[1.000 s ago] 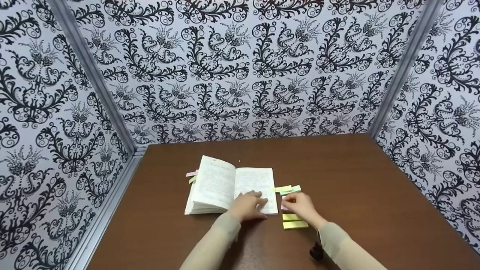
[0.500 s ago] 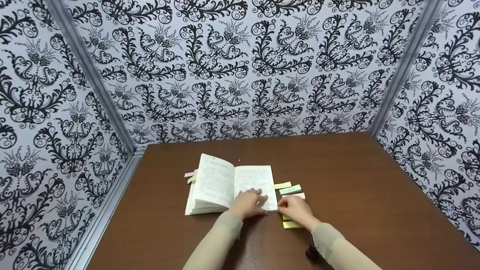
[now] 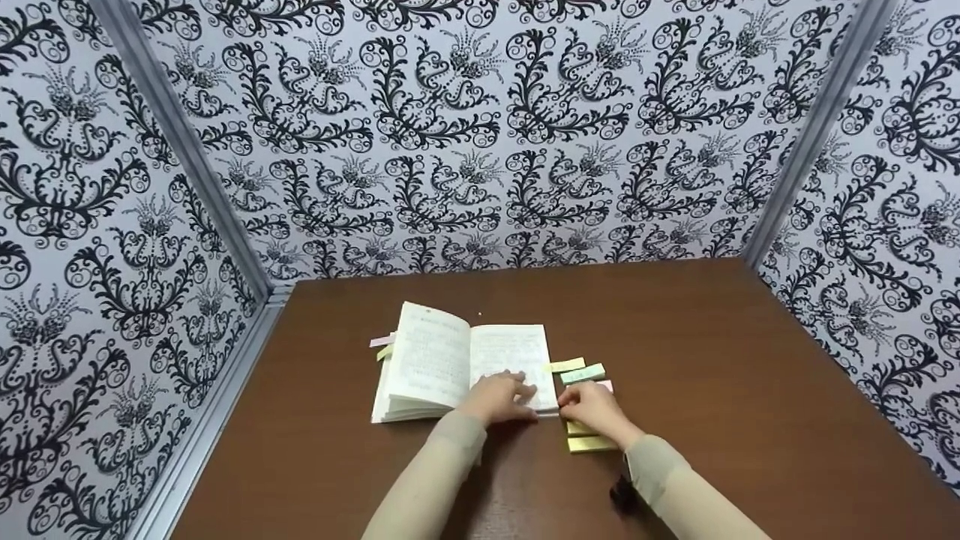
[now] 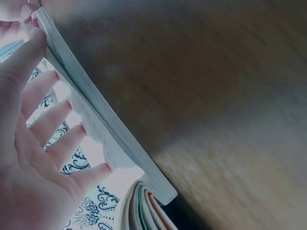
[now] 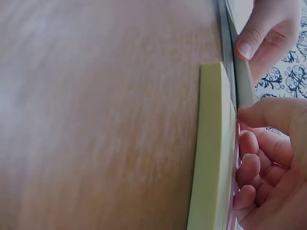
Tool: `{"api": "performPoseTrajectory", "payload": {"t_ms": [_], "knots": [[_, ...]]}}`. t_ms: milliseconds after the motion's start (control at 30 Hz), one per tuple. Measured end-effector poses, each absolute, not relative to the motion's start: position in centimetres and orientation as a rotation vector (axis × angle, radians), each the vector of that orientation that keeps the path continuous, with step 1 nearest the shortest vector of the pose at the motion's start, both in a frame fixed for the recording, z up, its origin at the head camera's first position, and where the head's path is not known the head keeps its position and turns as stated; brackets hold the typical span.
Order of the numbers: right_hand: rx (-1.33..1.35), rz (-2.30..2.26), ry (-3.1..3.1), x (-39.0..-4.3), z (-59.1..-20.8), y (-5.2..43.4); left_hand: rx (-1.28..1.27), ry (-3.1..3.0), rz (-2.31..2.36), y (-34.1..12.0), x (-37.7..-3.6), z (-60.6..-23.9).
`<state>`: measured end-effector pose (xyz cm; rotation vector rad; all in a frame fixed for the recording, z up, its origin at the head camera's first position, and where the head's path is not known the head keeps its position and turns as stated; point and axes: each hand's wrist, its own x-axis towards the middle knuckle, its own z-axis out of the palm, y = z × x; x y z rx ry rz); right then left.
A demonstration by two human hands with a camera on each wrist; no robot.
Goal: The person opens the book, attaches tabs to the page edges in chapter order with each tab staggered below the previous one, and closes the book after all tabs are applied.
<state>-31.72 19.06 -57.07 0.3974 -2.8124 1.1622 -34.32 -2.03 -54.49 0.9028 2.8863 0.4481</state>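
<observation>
I see the book (image 3: 465,367) lying open on the desk (image 3: 712,360), centre-left. L hand (image 3: 499,397) rests flat on the right page, fingers (image 4: 57,120) straight and spread, gripping nothing. R hand (image 3: 596,409) sits at 3 o'clock of the book's lower corner, fingers (image 5: 254,163) curled over the pads (image 3: 589,442); thumb and forefinger look pinched on a note, but the note itself is hidden, so I can't confirm. Loose tabs (image 3: 577,370) lie at 12 o'clock of the R hand.

Risks, my judgement:
- the pad may drag or lift with the note if not held down.
- the page may flip if the L hand eases off.
</observation>
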Motion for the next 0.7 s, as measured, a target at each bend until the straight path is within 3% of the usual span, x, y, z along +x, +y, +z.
{"api": "performPoseTrajectory", "payload": {"t_ms": [700], "knots": [[0.383, 1.232, -2.811, -31.99, -57.13, 19.25, 0.904, 2.919, 0.397, -2.1, -34.82, -54.61]]}}
